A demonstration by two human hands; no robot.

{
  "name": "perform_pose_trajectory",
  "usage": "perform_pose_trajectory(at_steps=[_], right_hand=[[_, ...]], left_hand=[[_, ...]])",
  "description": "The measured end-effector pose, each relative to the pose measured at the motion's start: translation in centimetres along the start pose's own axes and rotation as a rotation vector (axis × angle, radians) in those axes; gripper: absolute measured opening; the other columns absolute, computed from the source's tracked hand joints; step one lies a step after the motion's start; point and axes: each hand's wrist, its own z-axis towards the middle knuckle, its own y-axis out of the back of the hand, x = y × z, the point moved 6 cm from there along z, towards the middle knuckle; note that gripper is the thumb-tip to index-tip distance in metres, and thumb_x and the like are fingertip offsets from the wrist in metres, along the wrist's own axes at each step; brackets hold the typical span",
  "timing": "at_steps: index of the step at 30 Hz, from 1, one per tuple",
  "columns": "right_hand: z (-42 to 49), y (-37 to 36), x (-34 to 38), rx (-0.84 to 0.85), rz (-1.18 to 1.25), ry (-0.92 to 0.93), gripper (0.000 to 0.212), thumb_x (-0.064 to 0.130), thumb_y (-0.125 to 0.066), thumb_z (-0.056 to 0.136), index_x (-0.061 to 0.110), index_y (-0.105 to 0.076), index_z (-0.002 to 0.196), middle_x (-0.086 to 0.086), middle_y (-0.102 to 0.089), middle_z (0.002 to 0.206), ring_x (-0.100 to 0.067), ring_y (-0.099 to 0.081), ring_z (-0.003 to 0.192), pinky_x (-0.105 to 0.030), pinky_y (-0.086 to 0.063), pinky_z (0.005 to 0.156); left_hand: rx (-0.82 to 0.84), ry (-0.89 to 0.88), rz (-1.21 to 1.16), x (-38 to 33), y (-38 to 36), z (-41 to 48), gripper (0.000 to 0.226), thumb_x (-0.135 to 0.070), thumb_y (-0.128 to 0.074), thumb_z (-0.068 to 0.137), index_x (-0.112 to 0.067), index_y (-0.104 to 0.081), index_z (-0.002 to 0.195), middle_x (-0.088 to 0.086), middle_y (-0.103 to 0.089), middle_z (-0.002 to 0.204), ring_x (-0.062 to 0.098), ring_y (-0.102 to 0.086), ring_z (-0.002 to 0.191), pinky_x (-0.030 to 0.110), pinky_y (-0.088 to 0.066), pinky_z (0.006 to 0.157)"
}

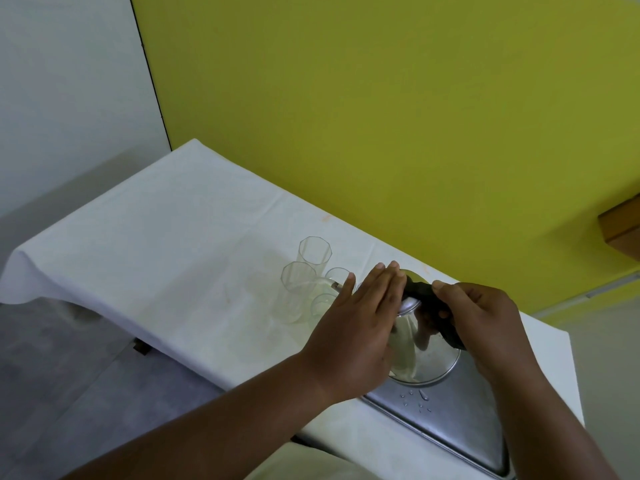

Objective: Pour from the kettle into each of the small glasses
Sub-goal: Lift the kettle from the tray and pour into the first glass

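right hand grips kettle handle | left hand flat on lid (hides spout) | glasses ahead | tray beneath

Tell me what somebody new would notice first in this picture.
The two hands at lower centre: the right hand grips the black handle of a shiny kettle, and the left hand lies flat on its lid side. Just beyond them, clear glasses cluster on the white cloth. Behind everything, a yellow-green wall fills the top.
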Motion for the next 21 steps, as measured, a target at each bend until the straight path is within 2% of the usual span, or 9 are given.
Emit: perform_pose_trajectory(at_steps=[15,21], right_hand=[[-0.15,-0.26,-0.25,0.027,0.015,-0.013,0.07,0.062,-0.054,0.072,-0.006,-0.067,0.067,-0.028,-0.07,0.062,-0.025,-0.044,0.05,-0.038,-0.037,0.06],[-0.38,-0.56,-0.27,0.022,0.054,-0.031,0.066,0.059,-0.054,0.074,-0.005,-0.066,0.062,-0.028,-0.07,0.061,-0.023,-0.041,0.047,-0.036,-0.035,0.059]], left_hand=[[-0.013,-0.006,0.007,-0.06,0.07,-0.11,0.084,-0.011,-0.052,0.076,-0.002,-0.014,0.149,0.014,-0.016,0.159,0.026,-0.008,0.148,0.052,-0.019,0.116],[-0.018,-0.006,0.02,0.0,-0.02,-0.23,0.084,-0.011,-0.053,0.074,-0.002,-0.015,0.149,0.014,-0.016,0.159,0.027,-0.008,0.147,0.052,-0.019,0.116]])
